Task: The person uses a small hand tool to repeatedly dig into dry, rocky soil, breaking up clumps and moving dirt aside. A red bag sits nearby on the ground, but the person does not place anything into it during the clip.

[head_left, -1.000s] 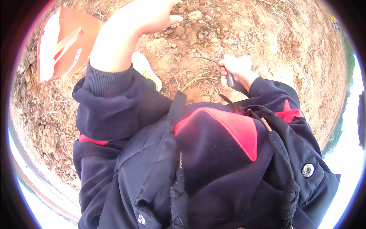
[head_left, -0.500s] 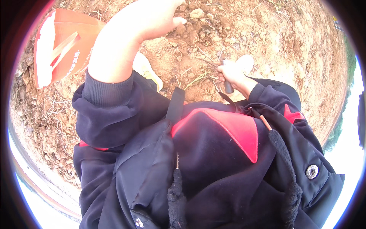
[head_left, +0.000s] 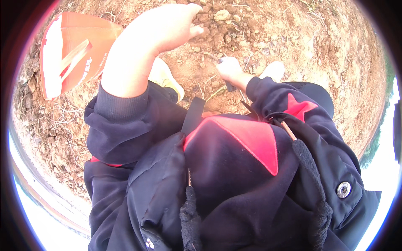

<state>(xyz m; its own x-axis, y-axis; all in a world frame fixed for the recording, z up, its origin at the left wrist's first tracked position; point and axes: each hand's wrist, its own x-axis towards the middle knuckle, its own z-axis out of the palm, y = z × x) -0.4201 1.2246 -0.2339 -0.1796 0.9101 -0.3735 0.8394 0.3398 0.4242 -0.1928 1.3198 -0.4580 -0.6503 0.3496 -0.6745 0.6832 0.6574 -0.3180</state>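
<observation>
The left hand [head_left: 167, 25] is stretched out over the reddish, crumbly soil [head_left: 301, 37], fingers curled loosely downward with the tips right at the clods near the top edge of the view; nothing can be seen gripped in it, though the palm side is hidden so that can't be fully confirmed. The sleeve is pushed up, so the forearm is bare down to the dark cuff.

The right hand [head_left: 230, 69] is clenched around a dark tool handle [head_left: 229, 85], which is held just above the ground between the two light-coloured shoes [head_left: 167, 77]. Whatever is on the working end of that handle is hidden by the fist, so it can't be told.

An orange and white bag [head_left: 73, 54] is lying on the dirt off to the left, well apart from both hands, with its open mouth and pale straps turned toward the rim of the view.

As for room: the ground ahead and to the right is open bare dirt with just small stones, dry roots and twigs scattered about. The lower half of the view is pretty much filled by the dark jacket with red patches [head_left: 251, 138].
</observation>
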